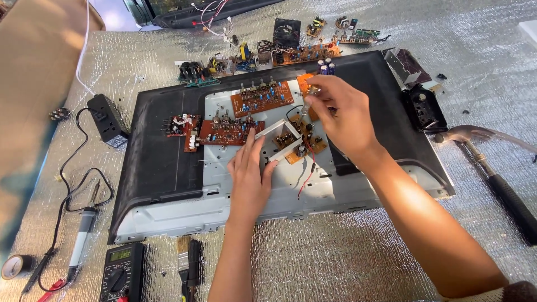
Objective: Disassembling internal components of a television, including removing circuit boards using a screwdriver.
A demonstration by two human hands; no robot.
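Observation:
My left hand [250, 178] lies flat on the grey metal back panel [184, 215], its fingertips pressing a white metal bracket [270, 136] on a small brown circuit board [298, 141]. My right hand [342, 114] hovers just above that board, fingers pinched on a thin tool [307, 102] whose tip points down at the board. A red wire [307, 174] trails from the board toward me. Two more brown boards [263, 97] [226, 133] lie on the panel to the left.
A hammer [492, 173] lies at the right. A soldering iron [83, 235], a multimeter [121, 272], a brush [185, 267] and a tape roll [14, 267] sit near the front left. A black power adapter [107, 119] is at the left. Several loose boards and a fan [286, 32] lie behind.

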